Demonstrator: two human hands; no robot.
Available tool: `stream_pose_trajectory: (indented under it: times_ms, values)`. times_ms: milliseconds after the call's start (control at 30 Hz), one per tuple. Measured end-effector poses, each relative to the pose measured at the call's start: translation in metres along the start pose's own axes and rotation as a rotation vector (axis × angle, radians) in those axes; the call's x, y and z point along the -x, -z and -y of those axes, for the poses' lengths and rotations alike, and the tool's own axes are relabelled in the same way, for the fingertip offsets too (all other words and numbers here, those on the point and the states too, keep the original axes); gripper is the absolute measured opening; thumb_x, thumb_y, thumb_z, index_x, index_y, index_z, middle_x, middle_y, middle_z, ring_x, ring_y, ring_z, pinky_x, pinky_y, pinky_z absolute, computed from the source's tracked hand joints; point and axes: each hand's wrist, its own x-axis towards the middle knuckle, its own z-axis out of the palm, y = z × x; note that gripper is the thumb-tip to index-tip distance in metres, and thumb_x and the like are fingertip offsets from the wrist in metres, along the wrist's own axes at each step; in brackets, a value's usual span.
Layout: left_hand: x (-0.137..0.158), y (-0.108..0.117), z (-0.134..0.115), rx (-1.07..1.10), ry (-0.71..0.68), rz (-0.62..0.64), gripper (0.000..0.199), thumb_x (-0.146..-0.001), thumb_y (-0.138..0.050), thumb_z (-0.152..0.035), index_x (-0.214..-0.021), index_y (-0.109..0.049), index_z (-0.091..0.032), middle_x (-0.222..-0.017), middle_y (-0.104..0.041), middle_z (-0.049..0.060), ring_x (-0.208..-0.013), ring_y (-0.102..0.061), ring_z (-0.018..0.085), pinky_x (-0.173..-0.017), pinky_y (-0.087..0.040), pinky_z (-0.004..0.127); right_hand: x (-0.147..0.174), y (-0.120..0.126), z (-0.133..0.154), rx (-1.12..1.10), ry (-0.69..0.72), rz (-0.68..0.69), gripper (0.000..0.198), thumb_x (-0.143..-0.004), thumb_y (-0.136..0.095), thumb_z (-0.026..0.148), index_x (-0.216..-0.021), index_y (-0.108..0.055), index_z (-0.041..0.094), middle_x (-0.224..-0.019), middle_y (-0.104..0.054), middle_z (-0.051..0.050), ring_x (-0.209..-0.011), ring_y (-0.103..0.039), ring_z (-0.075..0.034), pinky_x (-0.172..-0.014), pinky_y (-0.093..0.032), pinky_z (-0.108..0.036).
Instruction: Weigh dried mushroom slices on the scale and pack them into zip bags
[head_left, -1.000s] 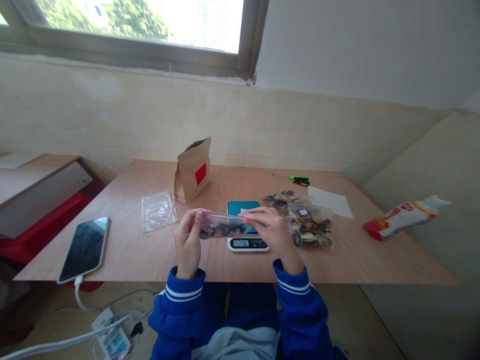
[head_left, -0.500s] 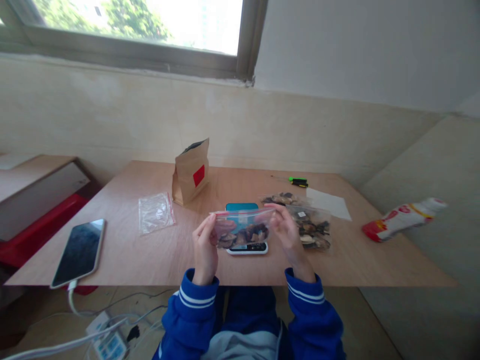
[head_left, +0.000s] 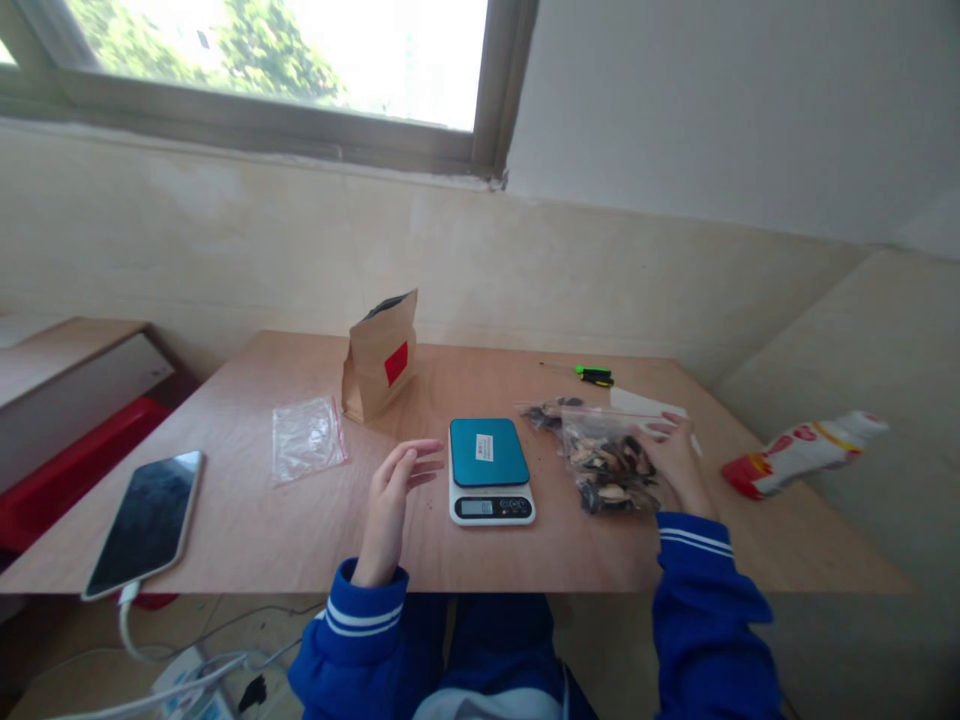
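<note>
My left hand [head_left: 397, 485] hovers just left of the kitchen scale [head_left: 489, 450], fingers stretched out and holding nothing. The scale has a teal platform with a white label and a lit display; nothing lies on the platform. To its right, my right hand [head_left: 675, 455] grips the right edge of a clear zip bag [head_left: 604, 450] of dark dried pieces that look like sliced mushrooms. This bag rests on top of another filled bag [head_left: 600, 498]. A further bag of dried pieces [head_left: 551, 412] lies behind them, partly covered.
A kraft paper pouch [head_left: 381, 360] stands behind an empty zip bag [head_left: 307, 438]. A tablet on a cable [head_left: 146, 520] lies at the left edge. Screwdrivers [head_left: 595, 375], a white paper [head_left: 626, 400] and a red-and-white bottle [head_left: 802, 455] are to the right.
The filled zip bag, held in both hands above the scale, has moved right onto the other bags. My left hand has let go of it; the scale is now uncovered.
</note>
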Motion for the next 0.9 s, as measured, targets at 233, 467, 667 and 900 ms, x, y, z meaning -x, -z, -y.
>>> stream_pose_trajectory:
  times_ms: [233, 467, 667, 900]
  values:
    - [-0.02, 0.022, -0.015, -0.232, -0.198, -0.183, 0.029, -0.089, -0.048, -0.042, -0.096, -0.066, -0.019, -0.101, -0.067, 0.006, -0.084, -0.064, 0.018, -0.075, -0.05, 0.031, 0.019, -0.01, -0.004, 0.435, 0.231, -0.205, 0.062, -0.078, -0.051, 0.05, -0.124, -0.046, 0.009, -0.128, -0.049, -0.028, -0.124, -0.041, -0.044, -0.098, -0.031, -0.065]
    - [-0.108, 0.011, -0.058, -0.805, -0.714, -0.34, 0.039, -0.086, -0.052, -0.022, -0.124, -0.056, -0.016, -0.131, -0.051, 0.015, -0.12, -0.05, 0.029, -0.096, -0.044, 0.043, 0.038, -0.021, 0.089, 0.176, 0.641, 0.167, 0.042, -0.088, -0.046, 0.049, -0.118, -0.054, 0.02, -0.126, -0.052, -0.016, -0.125, -0.045, -0.03, -0.107, -0.035, -0.051]
    - [-0.145, 0.026, -0.053, -1.155, -0.746, -0.316, 0.048, -0.083, -0.05, -0.011, -0.131, -0.053, -0.014, -0.136, -0.051, 0.017, -0.12, -0.05, 0.034, -0.099, -0.039, 0.049, 0.077, -0.046, 0.169, 0.004, 0.79, 0.655, 0.03, -0.094, -0.047, 0.036, -0.122, -0.053, 0.025, -0.137, -0.048, -0.01, -0.13, -0.045, -0.022, -0.107, -0.04, -0.045]
    - [-0.111, 0.035, -0.042, -1.257, -0.957, -0.185, 0.041, -0.091, -0.043, -0.013, -0.128, -0.057, -0.024, -0.113, -0.065, 0.008, -0.095, -0.057, 0.024, -0.087, -0.043, 0.037, 0.081, -0.082, 0.25, -0.175, 0.894, 0.852, 0.025, -0.097, -0.042, 0.023, -0.116, -0.058, 0.02, -0.117, -0.065, -0.006, -0.113, -0.059, -0.017, -0.1, -0.046, -0.035]
